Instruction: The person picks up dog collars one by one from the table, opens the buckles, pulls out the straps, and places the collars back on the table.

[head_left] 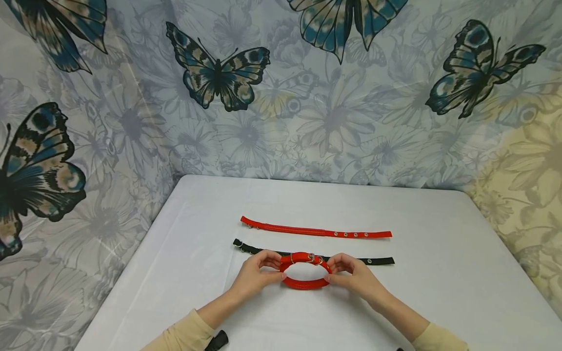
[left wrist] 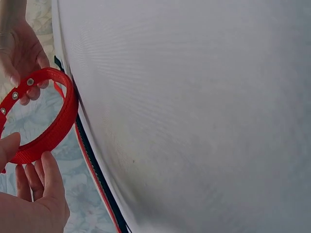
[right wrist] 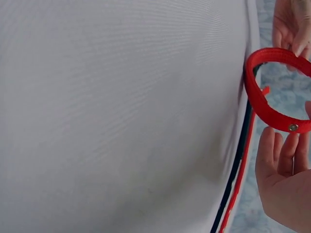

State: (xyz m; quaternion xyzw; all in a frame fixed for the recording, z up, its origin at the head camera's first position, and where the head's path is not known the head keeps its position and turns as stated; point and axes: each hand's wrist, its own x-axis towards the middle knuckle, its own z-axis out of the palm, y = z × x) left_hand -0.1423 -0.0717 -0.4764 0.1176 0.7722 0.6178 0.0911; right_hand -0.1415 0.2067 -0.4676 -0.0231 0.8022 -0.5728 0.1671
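A red pet collar, buckled into a loop with its metal buckle at the far side, is held up over the white table. My left hand pinches its left side between thumb and fingers. On the opposite side my right hand pinches it the same way. Small metal eyelets show along the strap in the left wrist view, where the red collar faces the camera. One eyelet is visible on the collar in the right wrist view.
Behind the hands a black collar lies stretched out on the table, partly hidden by the red loop. Farther back lies another red collar, also straight. A patterned butterfly fabric stands behind the table. A black object shows beside the left sleeve.
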